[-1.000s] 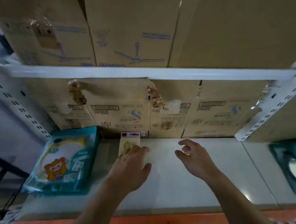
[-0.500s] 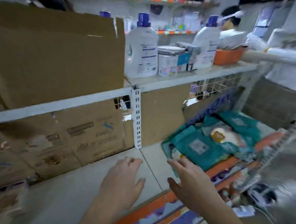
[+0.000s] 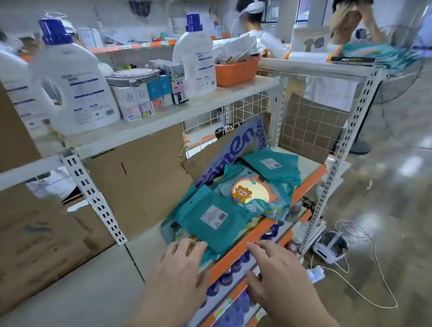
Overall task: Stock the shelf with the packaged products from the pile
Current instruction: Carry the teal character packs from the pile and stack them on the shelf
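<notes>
A pile of teal packaged products (image 3: 235,205) lies on the right section of the white shelf (image 3: 106,278), several packets overlapping; one shows a cartoon figure (image 3: 243,192), others show white labels. My left hand (image 3: 181,264) is open with its fingertips at the near edge of the lowest teal packet (image 3: 206,223). My right hand (image 3: 276,273) is open, fingers spread, hovering over the orange shelf edge (image 3: 250,249) just right of the pile. Neither hand holds anything.
Cardboard boxes (image 3: 41,228) fill the back of the shelf on the left. Above, a shelf carries white detergent bottles (image 3: 75,86), small boxes and an orange basket (image 3: 235,71). Blue bottles (image 3: 226,313) stand below. Cables and a router lie on the floor at right. Two people stand behind.
My view swung right from the stocked left section to the pile. Both hands travelled right with it; the left one now reaches the pile's near edge.
</notes>
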`<state>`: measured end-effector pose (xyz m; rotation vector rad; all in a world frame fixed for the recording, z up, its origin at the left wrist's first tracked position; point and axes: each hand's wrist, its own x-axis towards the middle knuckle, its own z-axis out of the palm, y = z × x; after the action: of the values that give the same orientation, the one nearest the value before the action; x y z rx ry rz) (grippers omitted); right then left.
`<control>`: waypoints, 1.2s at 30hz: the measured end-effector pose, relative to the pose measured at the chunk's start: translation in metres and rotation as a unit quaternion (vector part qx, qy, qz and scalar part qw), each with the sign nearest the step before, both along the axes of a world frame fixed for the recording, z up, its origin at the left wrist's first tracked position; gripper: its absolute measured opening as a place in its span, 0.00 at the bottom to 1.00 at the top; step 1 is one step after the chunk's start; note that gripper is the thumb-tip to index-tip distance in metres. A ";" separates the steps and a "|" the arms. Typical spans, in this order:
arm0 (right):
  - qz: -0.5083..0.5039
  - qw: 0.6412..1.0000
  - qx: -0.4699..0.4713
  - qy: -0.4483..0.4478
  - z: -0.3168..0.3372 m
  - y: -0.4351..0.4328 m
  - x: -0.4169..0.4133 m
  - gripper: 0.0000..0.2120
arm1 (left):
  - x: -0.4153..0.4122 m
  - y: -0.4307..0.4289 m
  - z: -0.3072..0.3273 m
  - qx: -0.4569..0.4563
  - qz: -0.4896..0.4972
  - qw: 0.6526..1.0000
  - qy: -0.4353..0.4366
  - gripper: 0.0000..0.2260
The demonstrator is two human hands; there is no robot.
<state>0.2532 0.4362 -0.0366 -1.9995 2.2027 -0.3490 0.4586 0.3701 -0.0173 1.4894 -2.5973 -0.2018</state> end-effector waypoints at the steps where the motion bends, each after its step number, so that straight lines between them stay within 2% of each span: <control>1: -0.009 1.000 0.004 0.001 -0.003 -0.005 -0.004 0.24 | -0.005 -0.005 -0.002 -0.006 -0.003 1.000 0.007 0.21; 8: -0.002 0.999 0.018 0.049 -0.013 -0.063 -0.033 0.22 | -0.039 -0.062 -0.030 0.020 -0.003 1.000 0.013 0.22; 14: 0.029 0.998 0.032 0.035 -0.018 -0.140 -0.058 0.24 | -0.056 -0.132 -0.043 0.022 0.005 1.000 -0.004 0.20; 25: 0.107 0.986 0.126 0.033 -0.063 -0.252 -0.114 0.27 | -0.102 -0.190 -0.077 0.156 0.154 0.975 -0.028 0.24; 30: 0.166 0.977 0.127 0.037 -0.096 -0.303 -0.125 0.24 | -0.132 -0.190 -0.076 0.139 0.234 0.961 -0.044 0.23; 36: 0.204 0.973 0.093 0.045 -0.125 -0.320 -0.109 0.34 | -0.142 -0.169 -0.071 0.152 0.303 0.937 -0.079 0.24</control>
<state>0.1443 0.1165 -0.1621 -2.3230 1.7262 -0.0008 0.3167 0.2008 -0.0883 2.4191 -2.1345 -0.4353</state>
